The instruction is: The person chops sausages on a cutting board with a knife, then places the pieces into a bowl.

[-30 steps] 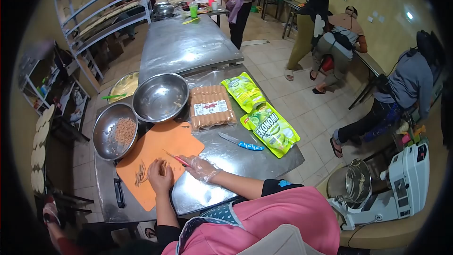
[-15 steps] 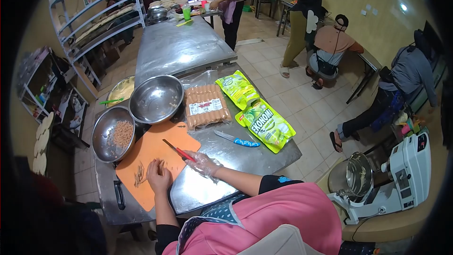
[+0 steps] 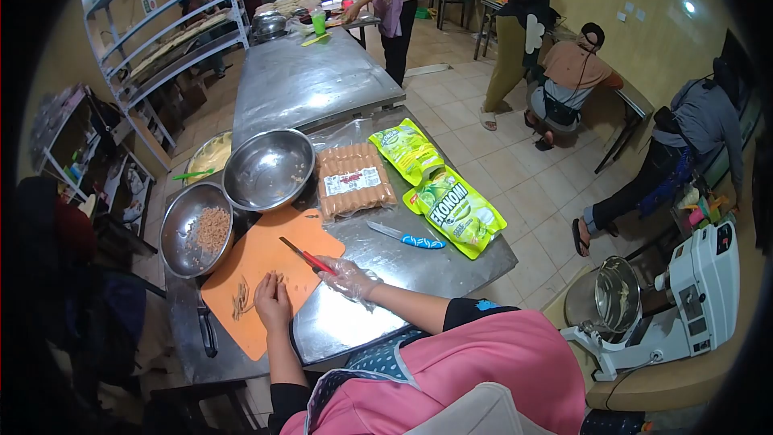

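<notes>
My right hand (image 3: 348, 279), in a clear plastic glove, is closed round the red handle of a knife (image 3: 317, 263). The blade points away to the upper left, above the orange cutting board (image 3: 278, 239). My left hand (image 3: 274, 303) rests over the board with its fingers drawn together; small brownish bits show at the fingertips, too small to name. Beside it on the board lie thin brown strips (image 3: 241, 300). A metal bowl (image 3: 173, 254) with chopped pinkish-brown bits stands to the left, and a second metal bowl (image 3: 259, 171) sits behind the board.
A pack of sausages (image 3: 351, 179), green Ekonomi pouches (image 3: 456, 213) and a blue-handled knife (image 3: 422, 242) lie on the metal table (image 3: 403, 286). A black-handled knife (image 3: 208, 333) is near the left edge. A mixer (image 3: 684, 294) stands right. Several people are around the room.
My left hand has shifted slightly on the board, its fingers now more extended and pressed together. The right hand and knife look nearly unchanged. A dark figure has come into view at the left.
</notes>
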Action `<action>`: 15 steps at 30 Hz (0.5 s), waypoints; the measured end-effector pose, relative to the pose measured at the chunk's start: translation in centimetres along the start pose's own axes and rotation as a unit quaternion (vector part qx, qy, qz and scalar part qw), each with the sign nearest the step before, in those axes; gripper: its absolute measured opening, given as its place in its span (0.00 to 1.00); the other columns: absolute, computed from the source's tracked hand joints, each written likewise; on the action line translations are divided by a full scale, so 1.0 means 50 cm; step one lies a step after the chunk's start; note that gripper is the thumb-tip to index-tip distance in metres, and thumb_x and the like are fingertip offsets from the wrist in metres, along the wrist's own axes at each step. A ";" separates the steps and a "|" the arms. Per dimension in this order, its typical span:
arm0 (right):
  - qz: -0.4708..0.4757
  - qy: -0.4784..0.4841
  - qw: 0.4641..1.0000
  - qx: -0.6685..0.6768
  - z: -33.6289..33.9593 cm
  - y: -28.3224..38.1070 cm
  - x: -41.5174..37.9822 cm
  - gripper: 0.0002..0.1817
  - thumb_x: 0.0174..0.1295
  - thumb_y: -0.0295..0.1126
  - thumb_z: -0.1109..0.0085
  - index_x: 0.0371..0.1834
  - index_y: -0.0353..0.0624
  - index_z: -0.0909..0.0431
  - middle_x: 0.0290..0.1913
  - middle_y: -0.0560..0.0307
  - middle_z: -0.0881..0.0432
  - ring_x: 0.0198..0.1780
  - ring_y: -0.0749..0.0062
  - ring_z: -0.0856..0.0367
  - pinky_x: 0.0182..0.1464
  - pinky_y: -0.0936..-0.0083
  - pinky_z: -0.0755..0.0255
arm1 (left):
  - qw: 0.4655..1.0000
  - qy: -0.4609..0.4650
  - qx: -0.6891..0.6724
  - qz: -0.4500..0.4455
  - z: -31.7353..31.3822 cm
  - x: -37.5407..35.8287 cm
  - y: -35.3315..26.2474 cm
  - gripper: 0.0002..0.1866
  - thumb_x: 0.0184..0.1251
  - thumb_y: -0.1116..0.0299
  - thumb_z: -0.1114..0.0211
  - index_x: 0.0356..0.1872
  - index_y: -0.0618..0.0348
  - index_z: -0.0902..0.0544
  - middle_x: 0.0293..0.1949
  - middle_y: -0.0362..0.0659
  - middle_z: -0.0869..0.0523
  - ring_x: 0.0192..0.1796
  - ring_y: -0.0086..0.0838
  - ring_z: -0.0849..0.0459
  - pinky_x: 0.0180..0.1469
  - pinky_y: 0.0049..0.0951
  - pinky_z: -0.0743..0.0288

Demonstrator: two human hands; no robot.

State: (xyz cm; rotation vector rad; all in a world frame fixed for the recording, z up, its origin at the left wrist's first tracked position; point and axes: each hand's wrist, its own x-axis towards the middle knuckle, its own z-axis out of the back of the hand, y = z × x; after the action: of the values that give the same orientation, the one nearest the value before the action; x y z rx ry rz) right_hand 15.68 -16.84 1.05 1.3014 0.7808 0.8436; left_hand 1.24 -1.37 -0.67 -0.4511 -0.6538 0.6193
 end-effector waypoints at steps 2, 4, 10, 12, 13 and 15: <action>0.011 -0.001 1.000 -0.009 0.000 -0.014 0.007 0.22 0.62 0.39 0.50 0.57 0.39 0.32 0.36 0.53 0.22 0.36 0.73 0.27 0.42 0.76 0.31 | 1.000 0.000 0.002 -0.001 0.000 0.000 0.000 0.15 0.57 0.72 0.41 0.45 0.67 0.20 0.48 0.55 0.20 0.53 0.44 0.23 0.58 0.36 0.33; 0.021 -0.002 1.000 -0.019 0.000 -0.008 0.006 0.22 0.62 0.40 0.50 0.57 0.40 0.32 0.35 0.53 0.23 0.36 0.72 0.27 0.41 0.76 0.31 | 1.000 0.001 0.004 -0.002 -0.001 -0.001 0.001 0.15 0.57 0.72 0.41 0.45 0.67 0.20 0.48 0.55 0.20 0.53 0.44 0.23 0.58 0.36 0.33; -0.010 0.004 1.000 0.008 0.001 0.009 -0.002 0.23 0.62 0.38 0.50 0.58 0.39 0.33 0.36 0.52 0.22 0.36 0.73 0.27 0.41 0.76 0.31 | 1.000 -0.010 0.007 -0.013 -0.002 0.000 -0.001 0.15 0.59 0.71 0.43 0.44 0.68 0.20 0.47 0.56 0.20 0.52 0.46 0.23 0.56 0.37 0.32; 0.001 -0.004 1.000 0.019 0.000 0.014 -0.004 0.23 0.62 0.38 0.49 0.58 0.39 0.33 0.37 0.52 0.21 0.36 0.73 0.27 0.41 0.76 0.31 | 1.000 -0.011 -0.006 -0.005 -0.001 0.001 -0.003 0.16 0.58 0.67 0.41 0.44 0.69 0.20 0.47 0.56 0.20 0.52 0.46 0.23 0.57 0.38 0.33; 0.000 -0.005 1.000 0.020 0.000 0.017 -0.005 0.23 0.62 0.38 0.49 0.58 0.39 0.33 0.37 0.52 0.21 0.36 0.73 0.27 0.41 0.76 0.31 | 1.000 -0.010 -0.006 -0.005 0.000 0.002 -0.006 0.16 0.58 0.67 0.41 0.44 0.69 0.20 0.47 0.56 0.20 0.52 0.46 0.23 0.57 0.38 0.33; -0.013 -0.006 1.000 -0.020 0.002 0.023 -0.005 0.22 0.62 0.37 0.50 0.58 0.39 0.32 0.37 0.51 0.21 0.36 0.73 0.26 0.41 0.77 0.31 | 1.000 0.000 0.001 -0.007 0.006 0.001 -0.015 0.21 0.54 0.63 0.36 0.45 0.70 0.20 0.48 0.57 0.21 0.53 0.47 0.24 0.57 0.39 0.33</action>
State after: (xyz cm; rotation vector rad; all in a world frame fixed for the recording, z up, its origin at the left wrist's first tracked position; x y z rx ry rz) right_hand 15.55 -17.04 2.21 1.2579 0.7671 0.8255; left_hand 1.38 -1.84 -0.02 -0.4444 -0.6553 0.6055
